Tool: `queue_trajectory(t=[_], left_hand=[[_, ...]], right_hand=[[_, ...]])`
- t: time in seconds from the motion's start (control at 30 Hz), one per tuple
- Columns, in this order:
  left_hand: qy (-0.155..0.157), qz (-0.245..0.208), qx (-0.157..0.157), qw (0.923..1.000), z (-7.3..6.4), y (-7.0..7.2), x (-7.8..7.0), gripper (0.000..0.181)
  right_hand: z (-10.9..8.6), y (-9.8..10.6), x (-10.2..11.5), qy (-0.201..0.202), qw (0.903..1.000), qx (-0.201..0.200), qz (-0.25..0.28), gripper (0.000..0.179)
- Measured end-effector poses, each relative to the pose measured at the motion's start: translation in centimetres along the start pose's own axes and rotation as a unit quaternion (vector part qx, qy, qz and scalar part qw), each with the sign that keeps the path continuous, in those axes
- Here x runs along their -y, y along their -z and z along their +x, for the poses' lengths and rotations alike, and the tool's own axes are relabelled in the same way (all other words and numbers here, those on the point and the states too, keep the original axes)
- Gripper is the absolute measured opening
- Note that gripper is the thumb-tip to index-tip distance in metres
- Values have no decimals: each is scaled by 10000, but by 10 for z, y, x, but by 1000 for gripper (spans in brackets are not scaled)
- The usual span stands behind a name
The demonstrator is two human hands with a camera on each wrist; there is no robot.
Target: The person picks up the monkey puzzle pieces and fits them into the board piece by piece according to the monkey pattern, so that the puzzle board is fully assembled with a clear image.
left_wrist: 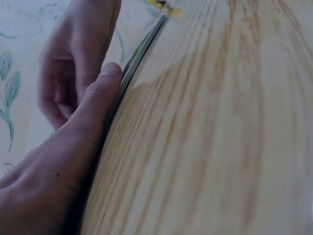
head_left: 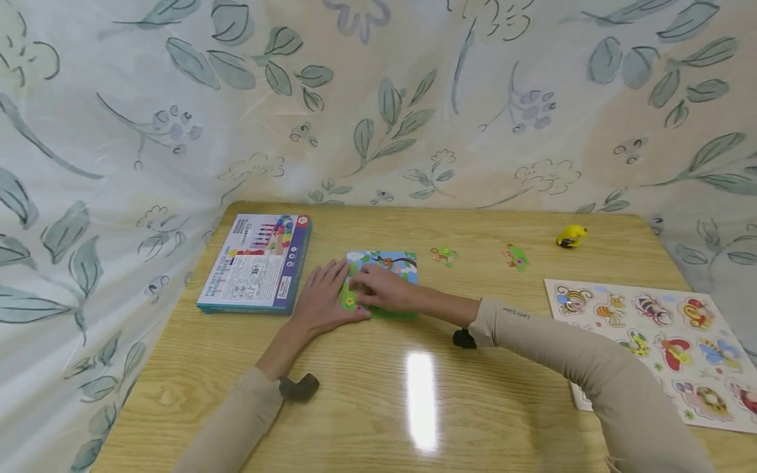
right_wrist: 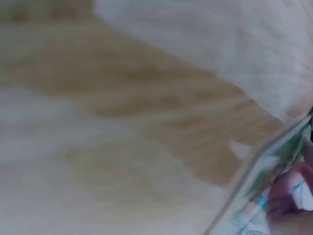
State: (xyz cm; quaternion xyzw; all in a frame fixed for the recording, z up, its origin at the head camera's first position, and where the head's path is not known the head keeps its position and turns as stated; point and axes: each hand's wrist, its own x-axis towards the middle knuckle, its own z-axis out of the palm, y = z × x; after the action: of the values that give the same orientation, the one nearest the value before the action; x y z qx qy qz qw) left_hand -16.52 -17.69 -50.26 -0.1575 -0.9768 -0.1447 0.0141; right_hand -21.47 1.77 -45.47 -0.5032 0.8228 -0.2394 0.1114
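A small picture puzzle board (head_left: 387, 314), with blue sky, a brown branch and green ground, lies in the middle of the table. Along its left side rests my left hand (head_left: 322, 299), fingers straight and pointing away, thumb stretched along the near edge. My right hand (head_left: 384, 288) comes in from the right over the board, its fingers bent down onto the picture. In the left wrist view the curled fingers of the right hand (left_wrist: 73, 63) show behind the left thumb. I cannot tell whether these fingertips pinch a puzzle piece; the hand hides them.
Two loose puzzle pieces, one with a brown animal (head_left: 443, 255) and one mostly green (head_left: 516, 257), lie right of the board. A boxed bead set (head_left: 254, 263) stands at left. A yellow toy (head_left: 571, 236) sits at the back right, behind a white insect-picture board (head_left: 641, 315).
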Motion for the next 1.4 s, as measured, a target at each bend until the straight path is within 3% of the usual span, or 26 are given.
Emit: queue_trajectory(t=[0.17,0.3,0.4,0.57,0.73,0.9,1.0,1.4], left_hand=[[12,39,-50,10000,2,1,4,119],[1,47,11,10000,2,-2,3,119],[25,43,73,10000,2,-2,2,120],[82,113,-13,9999,3,0,-1,121],[96,146,-20,9998,2,1,0,118],[87,12,42,10000,1,0,-2,116],[99,7,37,9999,1,0,-2,116],[127,9,46,9999,2,-2,-2,115]], right_hand=[[9,3,7,110,9978,374,-531,11],[10,5,6,149,9975,577,-386,18],[5,12,-3,120,9996,224,-131,25],[-25,39,-34,-439,9948,-850,341,25],[-67,61,-68,-1240,9846,-1227,-91,27],[-105,73,-86,-1724,9762,-1264,-368,32],[-120,76,-90,-1793,9749,-1218,-508,35],[-145,80,-89,-1715,9772,-837,-934,41]])
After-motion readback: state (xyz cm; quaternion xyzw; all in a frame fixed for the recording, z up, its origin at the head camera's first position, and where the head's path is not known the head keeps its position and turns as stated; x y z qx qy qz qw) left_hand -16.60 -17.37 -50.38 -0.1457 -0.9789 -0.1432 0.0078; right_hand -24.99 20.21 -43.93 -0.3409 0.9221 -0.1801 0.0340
